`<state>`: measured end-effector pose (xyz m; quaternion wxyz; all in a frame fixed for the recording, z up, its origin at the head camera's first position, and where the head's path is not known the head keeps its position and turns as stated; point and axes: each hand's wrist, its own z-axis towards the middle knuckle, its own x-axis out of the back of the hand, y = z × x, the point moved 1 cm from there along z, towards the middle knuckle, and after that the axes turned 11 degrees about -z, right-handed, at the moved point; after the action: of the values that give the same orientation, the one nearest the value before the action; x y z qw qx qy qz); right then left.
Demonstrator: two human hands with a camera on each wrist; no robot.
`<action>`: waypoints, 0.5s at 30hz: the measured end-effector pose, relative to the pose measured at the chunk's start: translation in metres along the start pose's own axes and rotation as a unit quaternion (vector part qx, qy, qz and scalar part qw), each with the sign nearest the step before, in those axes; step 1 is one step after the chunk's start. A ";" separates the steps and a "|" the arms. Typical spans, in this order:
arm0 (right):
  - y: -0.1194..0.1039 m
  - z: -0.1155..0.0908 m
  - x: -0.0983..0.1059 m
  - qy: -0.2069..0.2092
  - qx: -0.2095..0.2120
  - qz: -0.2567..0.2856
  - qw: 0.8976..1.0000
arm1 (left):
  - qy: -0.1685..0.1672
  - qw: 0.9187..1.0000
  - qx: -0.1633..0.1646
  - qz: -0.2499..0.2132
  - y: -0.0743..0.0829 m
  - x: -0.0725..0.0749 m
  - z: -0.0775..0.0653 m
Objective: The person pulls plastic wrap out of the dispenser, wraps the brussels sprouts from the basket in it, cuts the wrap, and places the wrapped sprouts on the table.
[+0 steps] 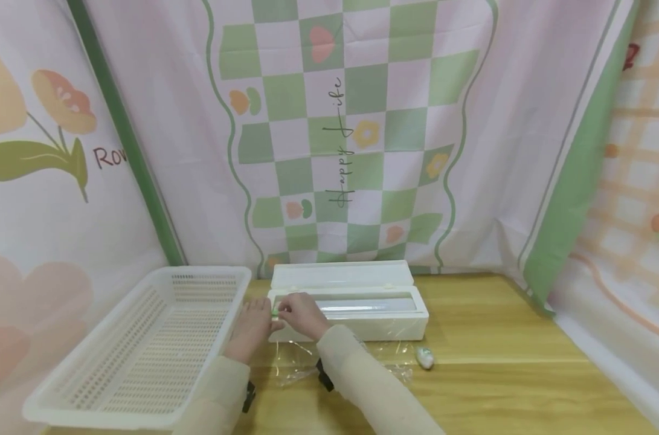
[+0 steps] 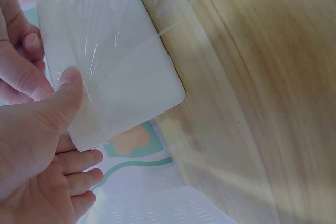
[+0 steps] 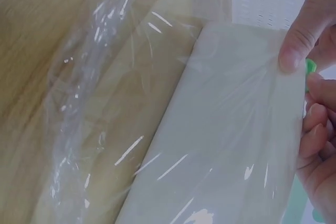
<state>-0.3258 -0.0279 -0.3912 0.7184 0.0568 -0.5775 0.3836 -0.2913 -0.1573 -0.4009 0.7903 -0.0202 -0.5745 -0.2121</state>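
A white cling film dispenser box (image 1: 394, 329) stands with its lid (image 1: 342, 275) raised at the back and a roll of film (image 1: 372, 305) inside. Clear film (image 3: 73, 129) hangs over its front wall onto the table. At the box's left end, my left hand (image 1: 253, 323) holds the corner, thumb (image 2: 69, 80) pressed on the film over the front wall, fingers reaching past the end. Close beside it, my right hand (image 1: 303, 314) pinches a small green slider (image 3: 310, 67) at the box's top edge, mostly hidden by the fingers.
Left of the box sits a large white perforated plastic basket (image 1: 234, 302). A small white oval object with green marks (image 1: 424, 357) lies on the wooden table (image 1: 503, 356) to the right. Patterned curtains (image 1: 362, 151) hang behind and at both sides.
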 end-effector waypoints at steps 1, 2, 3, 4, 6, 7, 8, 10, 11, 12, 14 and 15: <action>0.000 0.000 0.001 0.000 0.002 -0.004 1.000 | 0.000 1.000 -0.001 -0.001 0.000 0.000 0.000; 0.000 0.000 0.002 -0.002 0.003 -0.006 1.000 | -0.001 1.000 0.000 -0.001 0.001 0.000 0.000; 0.001 0.000 0.002 -0.002 0.005 -0.007 1.000 | -0.002 1.000 0.001 -0.001 0.001 0.001 0.001; 0.001 0.000 0.003 -0.005 0.005 -0.006 1.000 | -0.003 1.000 0.001 -0.002 0.002 0.001 0.001; 0.001 0.000 0.004 -0.011 0.003 -0.003 1.000 | -0.004 1.000 0.002 0.002 0.002 0.000 0.001; 0.002 0.000 0.004 -0.014 0.003 -0.001 1.000 | -0.003 1.000 0.001 0.004 0.002 0.000 0.001; 0.002 0.000 0.005 -0.016 0.001 0.002 1.000 | -0.002 1.000 -0.001 0.009 0.002 0.000 0.001; 0.004 0.000 0.005 -0.018 -0.002 0.003 1.000 | 0.004 1.000 -0.007 0.017 0.001 0.000 0.001; 0.005 0.000 0.006 -0.016 -0.002 0.004 1.000 | 0.006 1.000 -0.010 0.022 0.001 0.000 0.000; 0.006 -0.001 0.007 -0.015 -0.005 0.005 1.000 | 0.008 1.000 -0.012 0.025 0.001 0.000 0.000; 0.008 -0.002 0.009 -0.013 -0.010 0.006 1.000 | 0.007 0.999 -0.013 0.031 0.001 0.001 0.000; 0.009 -0.002 0.010 -0.010 -0.010 0.004 1.000 | 0.005 0.999 -0.012 0.033 0.000 0.002 -0.001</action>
<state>-0.3292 -0.0153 -0.3867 0.7113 0.0512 -0.5890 0.3802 -0.2898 -0.1579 -0.3993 0.7996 -0.0472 -0.5668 -0.1925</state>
